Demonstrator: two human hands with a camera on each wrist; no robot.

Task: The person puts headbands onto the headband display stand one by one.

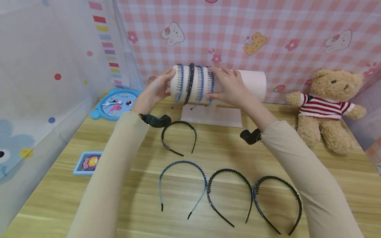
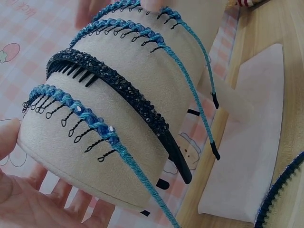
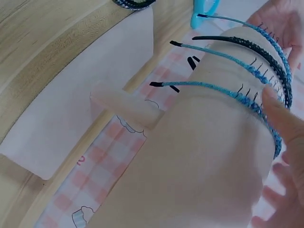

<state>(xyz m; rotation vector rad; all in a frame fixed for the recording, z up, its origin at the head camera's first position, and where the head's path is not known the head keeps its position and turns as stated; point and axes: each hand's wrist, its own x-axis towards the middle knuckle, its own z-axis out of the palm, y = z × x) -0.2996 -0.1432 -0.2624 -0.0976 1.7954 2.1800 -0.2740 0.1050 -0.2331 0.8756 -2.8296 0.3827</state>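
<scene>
A pale cylindrical headband stand (image 1: 255, 82) lies sideways on a flat base (image 1: 212, 115). Several headbands circle its left half: a blue braided headband (image 2: 78, 114) at the end, a black sparkly headband (image 2: 111, 85), then a blue headband (image 2: 183, 73) and another blue headband (image 3: 209, 85) nearest the middle. My left hand (image 1: 160, 86) holds the stand's left end, thumb at the rim and fingers behind it. With my right hand (image 1: 230, 84) I pinch the innermost blue headband on the stand, thumb on its near side; the other fingers reach over the far side, partly hidden.
On the wooden table lie a small dark headband (image 1: 179, 122), a blue headband (image 1: 183, 162), a black headband (image 1: 229, 171) and another dark headband (image 1: 275, 178). A teddy bear (image 1: 324, 109) sits right; a blue toy clock (image 1: 119, 104) and blue-framed box (image 1: 86, 163) are left.
</scene>
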